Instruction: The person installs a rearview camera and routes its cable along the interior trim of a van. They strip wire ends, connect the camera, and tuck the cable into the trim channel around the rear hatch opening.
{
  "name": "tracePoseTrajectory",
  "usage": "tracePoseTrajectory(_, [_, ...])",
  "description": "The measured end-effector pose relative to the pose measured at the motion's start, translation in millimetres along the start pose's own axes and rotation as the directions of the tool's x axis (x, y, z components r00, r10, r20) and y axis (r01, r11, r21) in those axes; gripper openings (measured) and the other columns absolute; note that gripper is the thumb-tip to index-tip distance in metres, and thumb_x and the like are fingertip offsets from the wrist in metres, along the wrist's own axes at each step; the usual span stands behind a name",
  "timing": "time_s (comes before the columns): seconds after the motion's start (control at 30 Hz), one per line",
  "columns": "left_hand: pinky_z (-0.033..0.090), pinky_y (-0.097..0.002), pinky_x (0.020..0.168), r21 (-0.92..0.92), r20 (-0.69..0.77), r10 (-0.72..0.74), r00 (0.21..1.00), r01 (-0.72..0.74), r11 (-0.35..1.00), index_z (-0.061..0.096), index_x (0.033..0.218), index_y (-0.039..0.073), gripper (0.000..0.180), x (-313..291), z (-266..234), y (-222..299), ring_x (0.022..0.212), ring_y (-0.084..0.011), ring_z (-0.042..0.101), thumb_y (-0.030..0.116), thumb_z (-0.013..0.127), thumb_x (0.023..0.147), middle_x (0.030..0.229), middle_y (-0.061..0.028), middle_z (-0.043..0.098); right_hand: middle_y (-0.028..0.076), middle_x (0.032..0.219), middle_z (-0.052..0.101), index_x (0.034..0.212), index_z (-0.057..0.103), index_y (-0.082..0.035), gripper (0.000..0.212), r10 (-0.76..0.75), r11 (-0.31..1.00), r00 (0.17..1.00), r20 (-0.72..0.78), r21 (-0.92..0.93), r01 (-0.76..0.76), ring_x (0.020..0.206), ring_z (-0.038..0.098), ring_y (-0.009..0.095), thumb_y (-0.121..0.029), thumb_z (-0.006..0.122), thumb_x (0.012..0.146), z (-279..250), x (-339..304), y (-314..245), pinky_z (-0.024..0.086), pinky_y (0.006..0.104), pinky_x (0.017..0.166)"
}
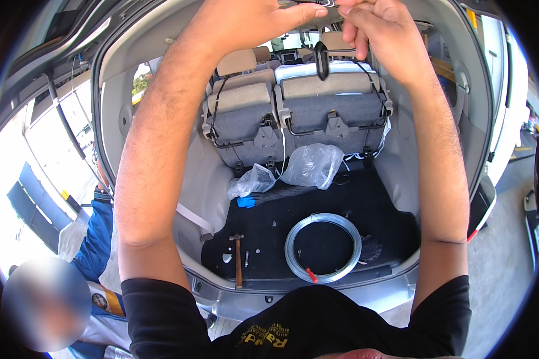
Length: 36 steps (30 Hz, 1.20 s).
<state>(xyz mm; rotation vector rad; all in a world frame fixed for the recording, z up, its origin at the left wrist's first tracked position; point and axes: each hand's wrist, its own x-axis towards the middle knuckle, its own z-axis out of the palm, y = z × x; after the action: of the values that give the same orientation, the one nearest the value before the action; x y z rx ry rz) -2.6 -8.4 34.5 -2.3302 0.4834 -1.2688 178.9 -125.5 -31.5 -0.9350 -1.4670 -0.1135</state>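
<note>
Both arms are raised under the open tailgate of a car. At the upper edge, my left hand [245,23] stretches its thumb along a thin dark cable [324,2] with a pale loop; its other fingers are mostly cut off. Opposite it, my right hand [384,31] is closed, with thumb and finger pinching at the cable's end. Just below hangs a slim black oval piece [321,61], its thin stem reaching toward my right fingers. Whether those fingers touch the stem, I cannot tell.
On the black cargo floor [263,224] lie a coil of silvery wire [291,254], a hammer [238,263] and clear plastic bags [313,166]. Grey seat backs [329,110] stand beyond. At the lower left, a person in blue [96,236] is close to the bumper.
</note>
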Motion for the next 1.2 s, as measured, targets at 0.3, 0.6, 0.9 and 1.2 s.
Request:
tracePoseTrajectory(0.3, [0.050, -0.0418, 0.098, 0.152, 0.072, -0.122, 0.990, 0.110, 0.982, 0.068, 0.112, 0.002, 0.032, 21.4, 1.6, 23.0, 0.116, -0.0363, 0.061, 0.017, 0.075, 0.085, 0.117, -0.0191, 0.063, 0.004, 0.063, 0.062, 0.097, 0.064, -0.002, 0.018, 0.113, 0.986, 0.994, 0.008, -0.122, -0.111, 0.049, 0.055, 0.009, -0.019, 0.059, 0.103, -13.9, 5.1, -22.9, 0.046, 0.0234, 0.048])
tracePoseTrajectory(0.6, [0.050, -0.0457, 0.079, 0.261, 0.046, -0.272, 0.961, 0.251, 0.932, 0.069, 0.111, 0.006, 0.021, -33.2, 1.6, 19.0, 0.094, -0.0355, 0.065, 0.020, 0.063, 0.097, 0.098, -0.0131, 0.068, 0.006, 0.098, 0.062, 0.121, 0.056, 0.001, 0.023, -0.137, 0.987, 0.976, 0.169, -0.056, 0.148, 0.075, 0.063, 0.009, -0.003, 0.061, 0.099, 12.8, 28.4, -7.4, 0.053, 0.0249, 0.062])
tracePoseTrajectory(0.9, [0.049, -0.0461, 0.077, 0.234, 0.024, -0.206, 0.978, 0.195, 0.953, 0.066, 0.108, 0.004, 0.016, -54.0, -27.4, 4.6, 0.088, -0.0355, 0.063, 0.017, 0.062, 0.098, 0.089, -0.0129, 0.063, 0.021, 0.124, 0.058, 0.127, 0.056, 0.007, 0.040, -0.472, 0.867, 0.881, -0.026, -0.198, 0.458, 0.083, 0.066, 0.023, -0.005, 0.068, 0.092, 44.5, 71.7, -0.7, 0.054, 0.0344, 0.082])
tracePoseTrajectory(1.2, [0.052, -0.0425, 0.070, 0.183, -0.056, -0.158, 0.986, 0.166, 0.969, 0.070, 0.105, 0.006, 0.019, -45.5, -29.7, 12.4, 0.079, -0.0306, 0.066, 0.023, 0.067, 0.098, 0.086, -0.0105, 0.067, 0.009, 0.091, 0.070, 0.121, 0.063, -0.002, 0.025, 0.130, 0.851, 0.934, 0.334, 0.445, -0.278, 0.079, 0.065, 0.015, -0.012, 0.064, 0.098, 42.2, 80.6, -18.0, 0.054, 0.0310, 0.070])
